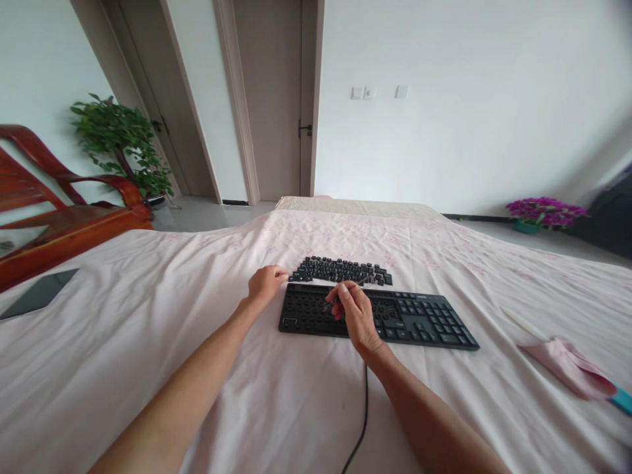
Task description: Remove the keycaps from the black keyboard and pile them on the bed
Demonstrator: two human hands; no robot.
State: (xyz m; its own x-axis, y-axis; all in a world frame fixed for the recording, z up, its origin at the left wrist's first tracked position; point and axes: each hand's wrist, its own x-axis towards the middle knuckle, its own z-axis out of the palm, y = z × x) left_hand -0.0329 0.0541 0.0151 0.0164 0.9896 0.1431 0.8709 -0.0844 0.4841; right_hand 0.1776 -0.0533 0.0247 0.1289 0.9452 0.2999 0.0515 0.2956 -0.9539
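A black keyboard [419, 322] lies on the pink-white cloth; its left part is stripped of most keycaps, while those on the right side are in place. Behind it, loose black keycaps [336, 270] are laid out in rows. My left hand [266, 283] is at the left end of these rows, its fingertips pinched at a keycap [291, 278]. Over the stripped part of the keyboard is my right hand [354, 313], fingers curled round a thin wire tool [366, 280] that looks like a keycap puller. Its lower end is partly hidden by the fingers.
A black cable [366, 408] runs from the keyboard toward me. To the right lie a pink cloth [567, 368] and a blue-handled thing [622, 399]. At the left edge is a dark flat tablet-like object [39, 293]. A wooden chair [74, 224] stands beyond.
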